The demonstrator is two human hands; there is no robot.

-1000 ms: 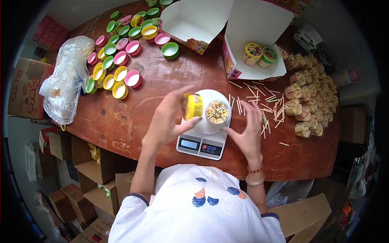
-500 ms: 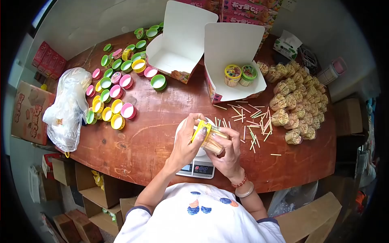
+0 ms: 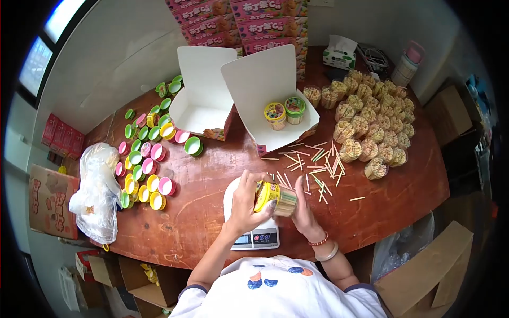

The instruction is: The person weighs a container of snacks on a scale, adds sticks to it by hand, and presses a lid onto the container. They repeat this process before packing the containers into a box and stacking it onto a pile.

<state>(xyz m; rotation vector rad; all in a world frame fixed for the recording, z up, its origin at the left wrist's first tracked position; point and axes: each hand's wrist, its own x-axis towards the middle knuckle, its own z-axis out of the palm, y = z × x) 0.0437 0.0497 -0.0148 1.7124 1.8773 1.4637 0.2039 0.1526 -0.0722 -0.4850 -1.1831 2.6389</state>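
Observation:
A clear cup of thin pale sticks (image 3: 287, 200) with a yellow lid (image 3: 261, 196) is tilted on its side between my hands, above a white kitchen scale (image 3: 269, 236). My left hand (image 3: 245, 206) is closed round the lid end, thumb at the front and fingers over the top. At the cup's base, my right hand (image 3: 304, 214) rests with its fingers stretched out straight; its palm side is hidden. The scale's plate is partly covered by my left hand. Loose coloured sticks (image 3: 321, 170) lie scattered just beyond my right hand.
Open white-lined boxes (image 3: 200, 112) stand at the back; the right one holds two lidded cups (image 3: 285, 114). Many stick-filled cups (image 3: 371, 130) crowd the right side. Green, pink and yellow lids (image 3: 150, 167) spread at left beside a plastic bag (image 3: 95, 193). Pink cartons (image 3: 271, 26) are stacked behind.
The view has tilted up and shifted. My right hand's fingers, curled round the cup before, have straightened at its base. The cup has turned nearer to level, with my left hand still on the lid.

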